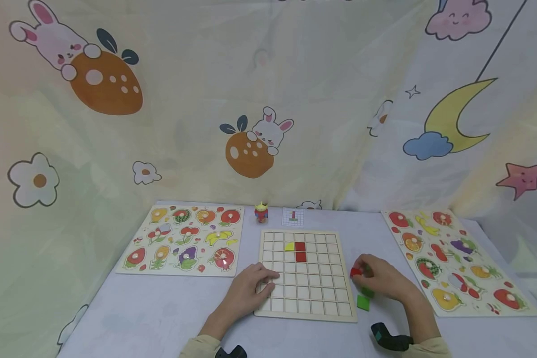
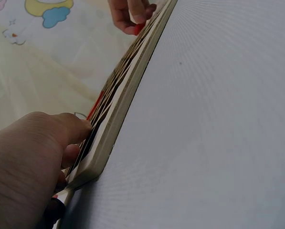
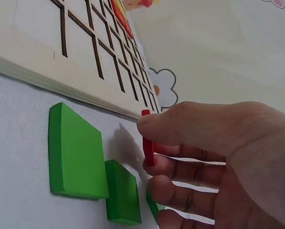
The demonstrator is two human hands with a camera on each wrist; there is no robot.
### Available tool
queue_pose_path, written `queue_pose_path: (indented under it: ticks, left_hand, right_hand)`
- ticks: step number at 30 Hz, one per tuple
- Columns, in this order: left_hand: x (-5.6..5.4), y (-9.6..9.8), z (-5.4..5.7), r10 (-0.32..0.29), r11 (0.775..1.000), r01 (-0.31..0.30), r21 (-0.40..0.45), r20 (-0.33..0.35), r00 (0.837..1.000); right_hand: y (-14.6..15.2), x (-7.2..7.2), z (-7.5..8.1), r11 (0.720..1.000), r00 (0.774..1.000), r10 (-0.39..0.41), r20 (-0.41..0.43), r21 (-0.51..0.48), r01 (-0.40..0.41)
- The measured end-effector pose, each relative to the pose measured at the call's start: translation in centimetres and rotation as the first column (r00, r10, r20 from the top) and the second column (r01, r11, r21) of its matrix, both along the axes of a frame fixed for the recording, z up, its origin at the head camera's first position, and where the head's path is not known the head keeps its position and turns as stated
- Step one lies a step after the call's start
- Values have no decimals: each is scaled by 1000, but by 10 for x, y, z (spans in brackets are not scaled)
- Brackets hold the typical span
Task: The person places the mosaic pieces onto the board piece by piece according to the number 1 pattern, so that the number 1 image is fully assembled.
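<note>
Tile (image 3: pixel 148 149), red and thin, sits pinched in the right hand's (image 1: pixel 378 275) grip, just beside the gridded board (image 1: pixel 303 292). It looks light and stiff, hardly fragile, perhaps slick on its faces, though seen edge-on its material is hard to judge; opposite edges should offer the surest hold. The left hand (image 1: pixel 249 288), thumb and forefinger apart, rests at the board's left side.

Behind the white table (image 1: pixel 161 311) hangs a creased fabric backdrop (image 1: pixel 183 134), mostly cream and white, turning faintly green to the table's left. Above the table's middle it carries a rabbit on an orange fruit (image 1: pixel 249 158); above the table's right side, a yellow crescent moon (image 1: pixel 439 113); left of the table, a white flower (image 1: pixel 23 180). Soft, even light covers the table.
</note>
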State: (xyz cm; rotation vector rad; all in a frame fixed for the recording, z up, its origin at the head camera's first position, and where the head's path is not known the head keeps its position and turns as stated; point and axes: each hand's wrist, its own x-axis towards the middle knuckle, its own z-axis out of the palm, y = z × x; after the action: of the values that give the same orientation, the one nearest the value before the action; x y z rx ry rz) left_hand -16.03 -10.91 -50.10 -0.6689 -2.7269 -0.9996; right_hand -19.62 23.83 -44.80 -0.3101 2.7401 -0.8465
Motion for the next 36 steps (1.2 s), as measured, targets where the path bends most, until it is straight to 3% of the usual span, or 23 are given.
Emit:
queue_pose_path:
  ticks: [8,21,36]
  left_hand:
    - [0,0,1,0,1000,1,-8,14,1000]
    - [0,-1,-2,1,1000,-1,-6,13,1000]
    - [0,-1,-3,0,1000,0,-1,3,1000]
  right_hand:
    - [-3,-1,-1,1000,999,-14,-52,11,14]
    - [-25,3,4,996,992,-67,-107,-69,59]
    - [-48,1,-4,995,981,-93,-171,-55,85]
